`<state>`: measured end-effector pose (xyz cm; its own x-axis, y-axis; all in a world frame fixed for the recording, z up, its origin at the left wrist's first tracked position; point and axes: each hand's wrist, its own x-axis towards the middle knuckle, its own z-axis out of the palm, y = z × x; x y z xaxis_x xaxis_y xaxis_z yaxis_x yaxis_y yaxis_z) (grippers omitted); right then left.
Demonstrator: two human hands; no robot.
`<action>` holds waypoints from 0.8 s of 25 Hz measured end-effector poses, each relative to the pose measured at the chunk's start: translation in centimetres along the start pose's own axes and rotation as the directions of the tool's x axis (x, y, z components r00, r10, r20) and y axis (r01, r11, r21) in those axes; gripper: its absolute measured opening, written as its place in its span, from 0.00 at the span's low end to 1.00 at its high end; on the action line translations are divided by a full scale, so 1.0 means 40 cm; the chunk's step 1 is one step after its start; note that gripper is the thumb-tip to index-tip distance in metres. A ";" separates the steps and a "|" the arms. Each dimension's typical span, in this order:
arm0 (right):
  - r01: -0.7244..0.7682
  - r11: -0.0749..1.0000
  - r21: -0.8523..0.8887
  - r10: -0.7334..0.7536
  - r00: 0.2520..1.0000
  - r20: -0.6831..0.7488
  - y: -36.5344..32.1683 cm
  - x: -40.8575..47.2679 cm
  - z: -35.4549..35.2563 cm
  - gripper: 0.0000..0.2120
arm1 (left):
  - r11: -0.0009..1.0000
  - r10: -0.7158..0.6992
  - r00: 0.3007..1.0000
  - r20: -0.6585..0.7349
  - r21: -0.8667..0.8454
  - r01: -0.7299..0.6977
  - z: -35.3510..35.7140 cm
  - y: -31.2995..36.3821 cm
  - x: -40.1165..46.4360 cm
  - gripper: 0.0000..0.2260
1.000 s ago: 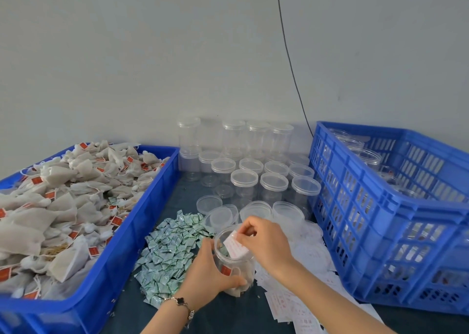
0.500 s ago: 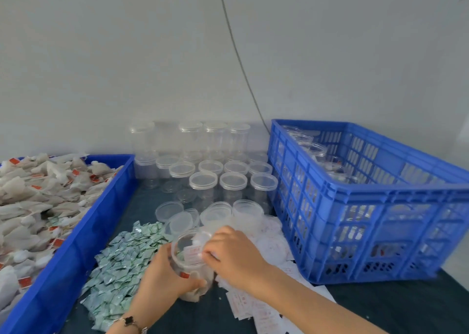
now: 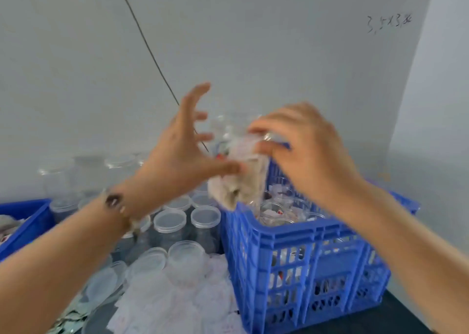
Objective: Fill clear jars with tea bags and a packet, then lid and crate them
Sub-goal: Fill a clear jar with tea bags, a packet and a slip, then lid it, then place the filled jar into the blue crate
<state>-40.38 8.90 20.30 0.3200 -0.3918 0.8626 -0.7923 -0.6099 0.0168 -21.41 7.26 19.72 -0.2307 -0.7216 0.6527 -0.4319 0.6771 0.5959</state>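
Where jar [image 3: 238, 161] sat on table, your right hand [image 3: 304, 153] now grips it above crate [image 3: 299, 234]; left hand [image 3: 177, 151] spread wide, thumb touching jar.

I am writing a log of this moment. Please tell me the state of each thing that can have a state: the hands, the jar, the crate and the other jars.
Left hand: open, fingers spread beside the jar.
Right hand: grips the jar's top.
Held jar: filled, raised above the crate; lid unclear.
Blue crate: partly filled with jars.
Table jars: upright, lidded.
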 end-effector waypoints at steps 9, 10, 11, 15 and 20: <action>-0.150 0.951 -0.272 0.252 0.884 0.395 0.243 -0.062 0.080 0.08 | 0.563 0.105 0.914 0.392 0.734 -0.380 0.249 -0.106 0.199 0.15; -0.171 0.947 -0.271 0.280 0.852 0.442 0.251 -0.082 0.101 0.09 | 0.498 0.082 0.900 0.429 0.764 -0.410 0.268 -0.125 0.193 0.16; -0.194 0.947 -0.257 0.300 0.821 0.486 0.257 -0.096 0.122 0.09 | 0.453 0.048 0.886 0.461 0.780 -0.431 0.281 -0.141 0.189 0.17; -0.187 0.958 -0.216 0.279 0.777 0.564 0.269 -0.119 0.195 0.09 | 0.395 -0.127 0.828 0.547 0.793 -0.463 0.295 -0.178 0.197 0.20; -0.107 0.964 -0.245 0.244 0.721 0.648 0.269 -0.122 0.241 0.09 | 0.337 -0.281 0.778 0.561 0.817 -0.468 0.324 -0.182 0.213 0.19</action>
<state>-45.47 -2.40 11.41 0.3739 -0.8783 0.2981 -0.9248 -0.3774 0.0480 -31.53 -5.69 14.86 -0.5475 -0.8331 0.0781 -0.7502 0.4474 -0.4869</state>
